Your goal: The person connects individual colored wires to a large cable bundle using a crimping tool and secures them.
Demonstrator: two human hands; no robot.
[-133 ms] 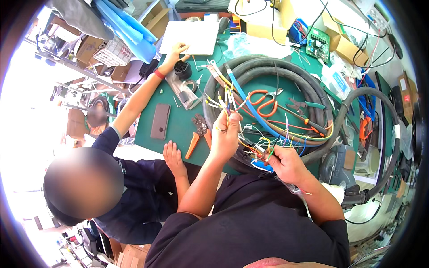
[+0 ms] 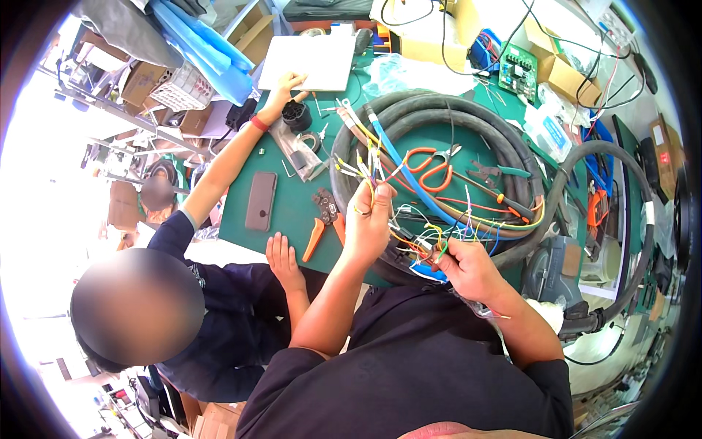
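Left hand (image 2: 370, 219), right hand (image 2: 468, 268) still hold wires (image 2: 374, 159) — co-worker's head (image 2: 137, 307) slightly lower.

Cable coil (image 2: 433, 102) takes up the middle of the table (image 2: 298, 201), with cutters (image 2: 443, 155) and pliers (image 2: 510, 172) lying inside its loop and a screwdriver (image 2: 515, 208) just below the pliers. Left of it: crimping tool (image 2: 327, 208), then a phone (image 2: 260, 201) further left. Panel's (image 2: 307, 62) up top left of center, circuit board's (image 2: 519, 72) upper right. Left hand's (image 2: 369, 218) over the coil's lower left, right hand's (image 2: 468, 269) by its lower edge, loose wires (image 2: 418, 250) in between.
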